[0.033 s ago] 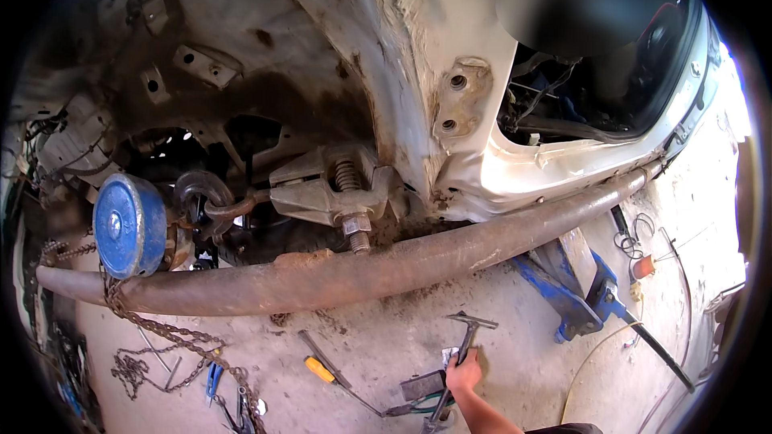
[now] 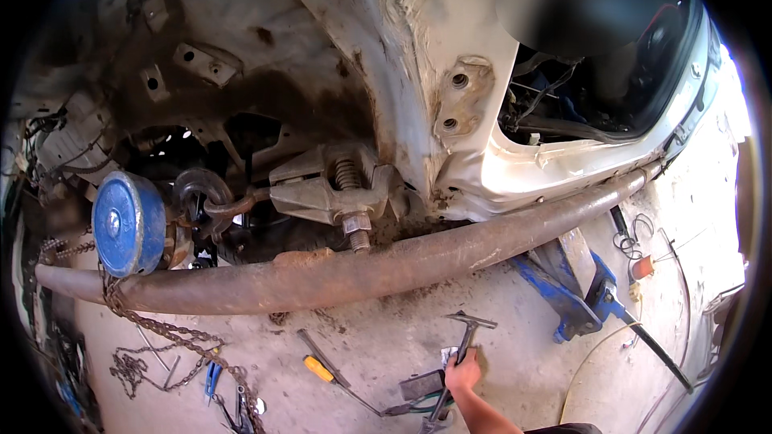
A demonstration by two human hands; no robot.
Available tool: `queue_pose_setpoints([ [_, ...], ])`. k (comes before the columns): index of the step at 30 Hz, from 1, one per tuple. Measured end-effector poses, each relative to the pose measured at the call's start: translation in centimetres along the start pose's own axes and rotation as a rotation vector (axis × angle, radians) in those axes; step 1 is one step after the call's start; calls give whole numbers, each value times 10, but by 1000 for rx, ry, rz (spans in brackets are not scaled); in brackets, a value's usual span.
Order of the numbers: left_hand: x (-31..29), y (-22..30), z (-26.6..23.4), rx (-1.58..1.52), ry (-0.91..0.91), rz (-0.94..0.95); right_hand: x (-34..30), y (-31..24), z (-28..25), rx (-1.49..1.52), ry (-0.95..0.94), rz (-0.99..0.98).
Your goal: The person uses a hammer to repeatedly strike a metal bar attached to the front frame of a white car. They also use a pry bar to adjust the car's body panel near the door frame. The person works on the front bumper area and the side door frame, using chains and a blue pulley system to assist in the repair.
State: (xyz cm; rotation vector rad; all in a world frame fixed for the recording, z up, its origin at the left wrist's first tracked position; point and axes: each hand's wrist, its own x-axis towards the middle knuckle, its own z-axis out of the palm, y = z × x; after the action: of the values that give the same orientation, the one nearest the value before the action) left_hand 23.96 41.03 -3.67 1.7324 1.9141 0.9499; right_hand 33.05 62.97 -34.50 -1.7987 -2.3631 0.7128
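Hammer (image 2: pixel 465 336), slim dark metal, gripped by right hand (image 2: pixel 461 374) on dusty concrete.

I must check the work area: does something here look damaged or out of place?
Yes. The white car body panel is rusted and crumpled where the metal clamp grips it. A chain and tools lie scattered on the floor around the hand.

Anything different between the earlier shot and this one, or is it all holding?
Nothing visibly changed. The right hand grips the hammer handle on the floor as before; the rusty pipe, pulling clamp and blue jack sit where they were.
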Motion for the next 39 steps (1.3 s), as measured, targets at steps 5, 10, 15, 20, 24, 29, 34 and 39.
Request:
queue_pose_setpoints([
  [5, 0, 2, 0, -31, 24, -2, 1, 2, 5, 5, 33, -34],
  [10, -1, 0, -3, -29, -14, 12, -1, -4, 1, 3, 63, -64],
  [15, -4, -1, -6, -50, -30, 52, 1, 6, 10, -11, 90, -91],
  [20, -8, -4, -8, -89, -100, 57, 1, 9, 14, -50, 99, -134],
  [24, -19, -6, -13, -165, -210, 89, -3, 1, 9, -56, 103, -123],
  [29, -40, -7, 11, -376, -278, 13, 5, 12, 18, -77, 99, -158],
  [34, -52, -14, -7, -388, -246, 83, 6, 25, 28, -51, 191, -213],
  [39, -58, -14, -34, -329, -86, 98, 0, 11, 18, -82, 99, -124],
])
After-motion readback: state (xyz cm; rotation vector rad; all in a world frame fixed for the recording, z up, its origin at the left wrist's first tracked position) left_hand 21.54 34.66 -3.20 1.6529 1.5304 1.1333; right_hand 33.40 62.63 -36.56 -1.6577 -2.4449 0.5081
